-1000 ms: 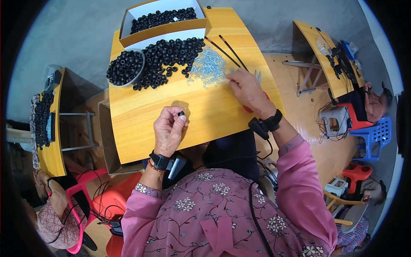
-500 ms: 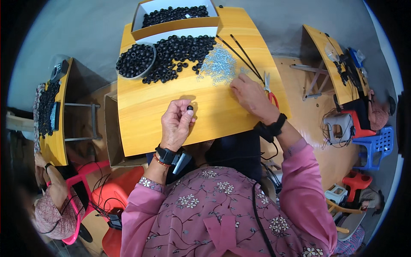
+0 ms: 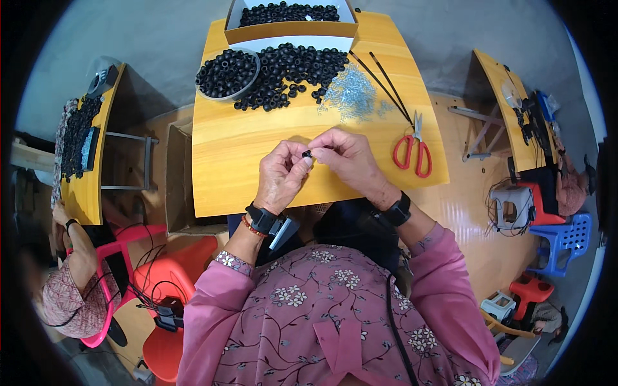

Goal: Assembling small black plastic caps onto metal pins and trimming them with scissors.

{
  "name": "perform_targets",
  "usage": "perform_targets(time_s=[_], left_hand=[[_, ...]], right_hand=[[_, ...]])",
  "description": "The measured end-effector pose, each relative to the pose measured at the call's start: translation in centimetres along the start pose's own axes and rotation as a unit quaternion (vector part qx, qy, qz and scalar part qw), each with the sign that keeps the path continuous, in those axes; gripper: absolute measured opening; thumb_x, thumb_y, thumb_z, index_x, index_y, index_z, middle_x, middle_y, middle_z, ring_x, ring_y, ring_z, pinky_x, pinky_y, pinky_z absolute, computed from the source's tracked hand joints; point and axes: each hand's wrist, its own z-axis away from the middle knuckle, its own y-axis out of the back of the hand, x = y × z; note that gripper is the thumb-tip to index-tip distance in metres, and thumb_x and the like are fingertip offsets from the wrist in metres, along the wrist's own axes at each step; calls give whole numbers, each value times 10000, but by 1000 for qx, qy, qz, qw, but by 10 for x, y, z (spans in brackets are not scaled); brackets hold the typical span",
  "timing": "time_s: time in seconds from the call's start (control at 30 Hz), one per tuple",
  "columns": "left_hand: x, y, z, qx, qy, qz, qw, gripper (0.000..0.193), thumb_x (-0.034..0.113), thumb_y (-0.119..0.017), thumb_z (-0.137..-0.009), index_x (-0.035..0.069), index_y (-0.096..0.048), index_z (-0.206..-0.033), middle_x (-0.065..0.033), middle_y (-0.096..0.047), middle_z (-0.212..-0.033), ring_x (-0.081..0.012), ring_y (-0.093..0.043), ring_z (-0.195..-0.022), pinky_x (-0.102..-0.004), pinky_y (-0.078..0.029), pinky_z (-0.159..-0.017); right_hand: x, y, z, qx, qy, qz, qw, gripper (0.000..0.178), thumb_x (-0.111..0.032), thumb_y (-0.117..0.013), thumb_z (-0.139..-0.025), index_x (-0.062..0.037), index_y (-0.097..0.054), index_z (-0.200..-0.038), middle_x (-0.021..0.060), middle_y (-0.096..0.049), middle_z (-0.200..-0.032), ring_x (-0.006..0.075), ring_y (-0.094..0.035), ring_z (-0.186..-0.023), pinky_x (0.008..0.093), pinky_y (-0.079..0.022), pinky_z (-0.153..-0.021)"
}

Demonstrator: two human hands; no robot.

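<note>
Between the thumb and forefinger of my left hand is a small black bead. My right hand meets it there, thumb and fingertips pinched together at the bead's right side; whatever they grip is too small to make out. Both hands hover over the near part of the yellow wooden table. Beyond them lies a heap of black beads, and to its right a pile of small silvery-blue pieces. A round bowl full of black beads stands left of the heap.
Red-handled scissors and two thin dark rods lie at the table's right. A cardboard box of black beads sits at the far edge. Other people sit at side tables left and right; a red chair is at my left.
My right hand has come from beside the silvery-blue pieces to the bead in my left hand. The scissors, partly hidden before, now show fully. The whole view has shifted slightly.
</note>
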Motion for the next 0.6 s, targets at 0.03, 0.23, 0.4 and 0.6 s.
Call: perform_targets(time_s=[0.03, 0.23, 0.4, 0.6], left_hand=[[-1, 1, 0, 2, 3, 10, 1000, 112, 18, -673, -938, 7, -612, -1031, 31, -584, -784, -40, -508, -670, -201, -461, -613], [-5, 2, -1, 16, -38, -60, 997, 152, 35, -738, -889, 12, -629, -993, 51, -558, -781, -43, -485, -690, -206, -460, -639], [-6, 3, -2, 12, -22, -50, 998, 144, 44, -748, -882, 14, -640, -974, 50, -566, -783, -44, -489, -698, -210, -459, -643], [-11, 6, -2, 6, -32, -47, 998, 134, 57, -719, -933, -11, -636, -1013, 24, -616, -810, -40, -521, -674, -195, -459, -608]], right_hand=[[2, -2, -1, -2, -5, 10, 1000, 126, -92, -684, -918, -11, -717, -1009, 26, -675, -846, 80, -602, -768, 249, -482, -682], [-4, -2, -2, -2, 33, 77, 996, 117, -76, -703, -910, -9, -732, -1001, 23, -667, -889, 89, -606, -804, 249, -487, -718], [6, -2, -1, -9, 66, 118, 991, 138, -65, -725, -899, -24, -738, -1030, 27, -639, -900, 104, -599, -833, 248, -476, -732], [4, -3, 2, 4, 168, 194, 967, 160, -57, -687, -885, -63, -741, -1035, 88, -627, -857, 225, -594, -731, 311, -492, -678]])
